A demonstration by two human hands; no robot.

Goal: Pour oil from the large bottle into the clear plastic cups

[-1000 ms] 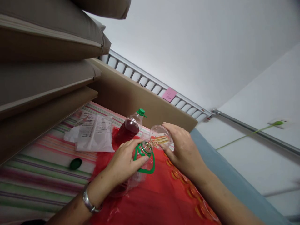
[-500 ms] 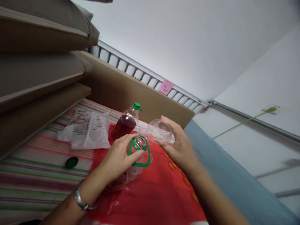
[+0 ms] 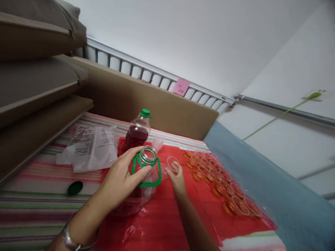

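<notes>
1. The open bottle is held near its neck by the left hand, on the red sheet.
2. One clear cup is held by the right hand, beside the bottle.

The striped bench is carrying a red plastic sheet, a printed plastic bag and a dark green cap; rows of clear cups and a green-capped bottle are standing on the sheet.

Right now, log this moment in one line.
left hand: gripping uncapped bottle | right hand: holding clear cup | red sheet: more cups at right
</notes>
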